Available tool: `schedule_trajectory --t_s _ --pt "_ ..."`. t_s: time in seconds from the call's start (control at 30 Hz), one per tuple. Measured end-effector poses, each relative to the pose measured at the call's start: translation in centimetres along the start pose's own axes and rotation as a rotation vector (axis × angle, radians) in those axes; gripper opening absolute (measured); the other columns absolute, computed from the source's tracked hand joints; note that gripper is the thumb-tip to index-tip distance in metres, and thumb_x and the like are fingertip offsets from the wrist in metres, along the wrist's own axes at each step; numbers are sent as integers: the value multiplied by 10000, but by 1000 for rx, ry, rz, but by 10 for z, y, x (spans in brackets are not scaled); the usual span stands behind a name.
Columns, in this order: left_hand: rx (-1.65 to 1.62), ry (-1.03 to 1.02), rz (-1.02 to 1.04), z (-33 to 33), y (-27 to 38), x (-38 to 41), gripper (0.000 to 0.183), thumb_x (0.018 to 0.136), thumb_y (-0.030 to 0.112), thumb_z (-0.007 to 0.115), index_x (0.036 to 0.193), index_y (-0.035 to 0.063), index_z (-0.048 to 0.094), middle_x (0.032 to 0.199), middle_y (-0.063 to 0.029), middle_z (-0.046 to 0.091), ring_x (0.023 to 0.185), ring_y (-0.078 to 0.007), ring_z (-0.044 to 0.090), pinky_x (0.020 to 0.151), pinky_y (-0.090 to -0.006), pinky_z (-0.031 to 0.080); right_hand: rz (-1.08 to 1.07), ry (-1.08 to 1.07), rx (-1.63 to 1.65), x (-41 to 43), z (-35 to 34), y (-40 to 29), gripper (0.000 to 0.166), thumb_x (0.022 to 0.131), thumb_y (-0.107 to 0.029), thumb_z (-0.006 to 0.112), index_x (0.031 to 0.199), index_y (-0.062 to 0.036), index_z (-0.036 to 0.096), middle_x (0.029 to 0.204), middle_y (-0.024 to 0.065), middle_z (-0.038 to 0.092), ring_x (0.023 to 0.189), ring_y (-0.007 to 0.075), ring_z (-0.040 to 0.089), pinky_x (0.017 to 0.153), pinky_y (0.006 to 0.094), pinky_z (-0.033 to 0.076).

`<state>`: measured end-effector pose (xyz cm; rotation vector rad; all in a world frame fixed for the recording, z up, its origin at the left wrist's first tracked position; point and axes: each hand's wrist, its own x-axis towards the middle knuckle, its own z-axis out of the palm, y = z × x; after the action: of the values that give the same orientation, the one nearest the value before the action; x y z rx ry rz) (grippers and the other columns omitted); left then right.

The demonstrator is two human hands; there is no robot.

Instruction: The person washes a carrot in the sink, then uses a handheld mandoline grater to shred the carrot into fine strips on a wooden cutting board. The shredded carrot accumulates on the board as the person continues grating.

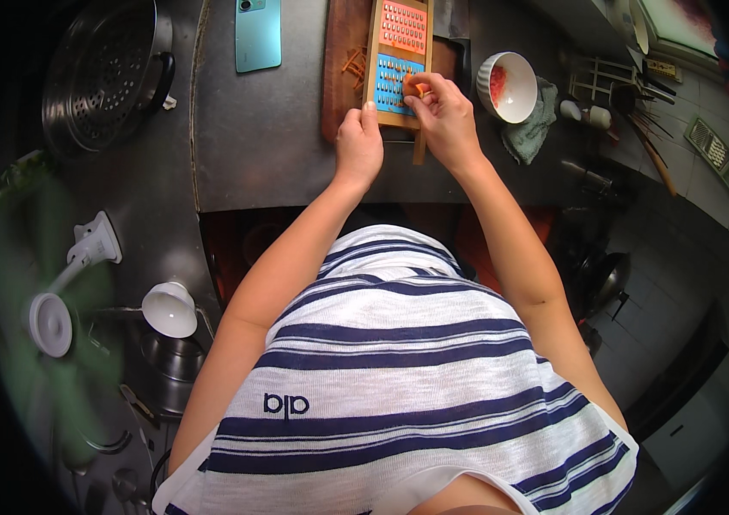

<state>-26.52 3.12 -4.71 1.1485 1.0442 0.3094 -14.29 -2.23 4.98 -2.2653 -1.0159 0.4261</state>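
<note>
My left hand (360, 143) grips the near end of a wooden-framed grater (397, 120), its thumb lying on the frame. The grater carries a blue shredding plate (390, 74) and, farther away, a salmon-coloured one (403, 27). Between the fingertips of my right hand (447, 116) is a piece of carrot (411, 89), held against the right side of the blue plate. Orange shreds (355, 64) lie left of the grater on a brown wooden cutting board (337, 109). A few orange bits cling to the blue plate.
A white bowl (522, 96) with red residue stands right, beside a grey-green cloth (535, 129). A light-blue phone (258, 35) lies left of the board. Farther left are a perforated steel pan (104, 77) and a running fan (51, 325). Another grater (712, 151) is at the far right.
</note>
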Motion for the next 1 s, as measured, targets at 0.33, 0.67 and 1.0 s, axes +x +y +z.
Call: schedule_trajectory --t_s 0.33,0.67,1.0 --pt "50 20 -41 -3 8 -1 458 1047 382 461 854 -17 578 781 -220 608 734 -379 594 662 -454 460 3 -139 54 3 -5 -2 206 877 -30 712 1058 7 619 840 87 659 738 133 630 693 270 528" --pt "-8 -28 -47 -1 14 -7 424 1064 389 436 838 37 510 643 -65 474 519 -185 461 464 -334 374 -135 -54 -67 49 -4 10 197 887 -64 698 1059 -7 622 859 140 663 745 217 653 705 313 526" --pt "36 -6 30 2 -1 -4 414 1068 396 434 819 68 475 546 11 414 394 -87 411 348 -279 348 -200 -111 -137 54 3 10 170 882 -61 673 1028 -21 596 911 179 639 834 351 647 727 400 518"
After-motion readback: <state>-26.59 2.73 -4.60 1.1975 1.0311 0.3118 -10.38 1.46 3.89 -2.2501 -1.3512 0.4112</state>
